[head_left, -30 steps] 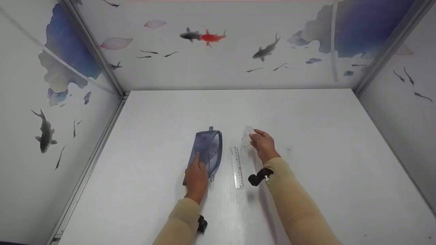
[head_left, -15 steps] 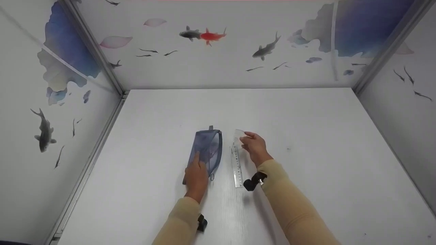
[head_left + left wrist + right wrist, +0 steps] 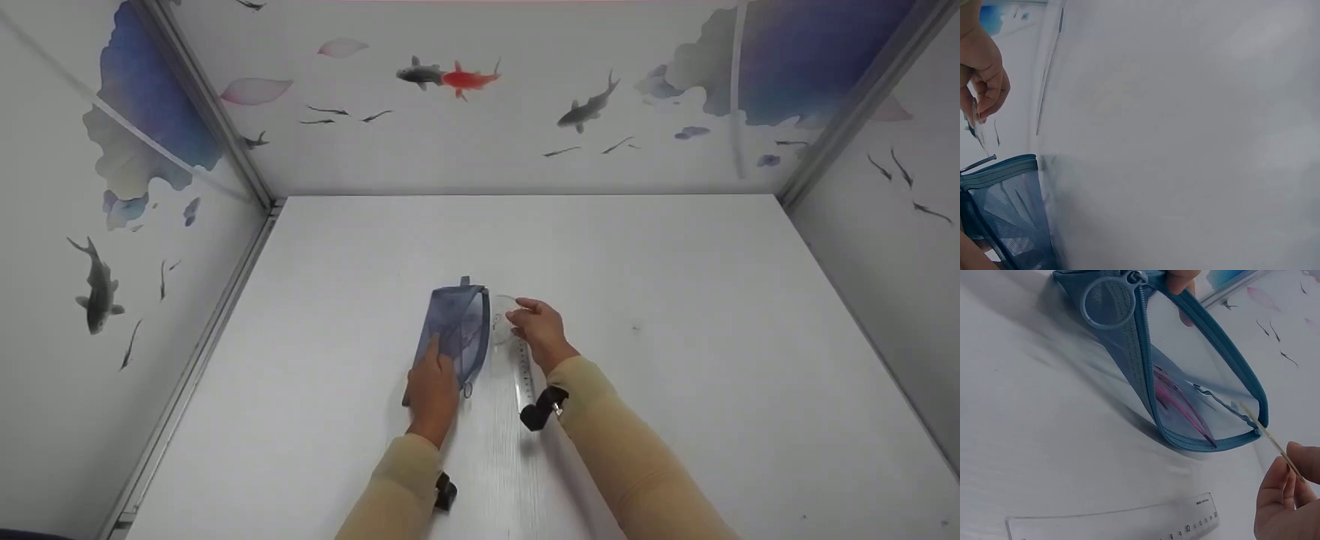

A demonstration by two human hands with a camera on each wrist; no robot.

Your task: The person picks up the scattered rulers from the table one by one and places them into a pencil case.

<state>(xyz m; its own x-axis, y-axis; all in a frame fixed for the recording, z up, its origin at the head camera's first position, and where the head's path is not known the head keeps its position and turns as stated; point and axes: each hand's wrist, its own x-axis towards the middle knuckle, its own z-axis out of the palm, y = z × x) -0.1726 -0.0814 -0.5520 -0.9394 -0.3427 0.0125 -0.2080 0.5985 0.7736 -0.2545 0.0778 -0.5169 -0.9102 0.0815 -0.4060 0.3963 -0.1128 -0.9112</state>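
Note:
My left hand (image 3: 433, 386) grips a blue mesh zip pouch (image 3: 444, 311), whose zipped mouth gapes to the right. In the right wrist view, a pink curved plastic piece (image 3: 1188, 413) lies inside the pouch. My right hand (image 3: 541, 330) pinches a thin clear plastic protractor (image 3: 501, 321) between thumb and fingers. Seen edge-on in the right wrist view, the protractor (image 3: 1280, 451) has its tip at the far end of the pouch's mouth. Below my right hand lies a clear ruler (image 3: 524, 375) on the table, partly covered by the hand and wrist camera.
The white table (image 3: 675, 420) is bounded by a back wall (image 3: 517, 157) and side walls printed with fish. A round zip-pull ring (image 3: 1107, 302) hangs at the near end of the pouch.
My right hand has carried the protractor leftward over the ruler, up to the pouch's mouth. The left hand, pouch and ruler have stayed in place.

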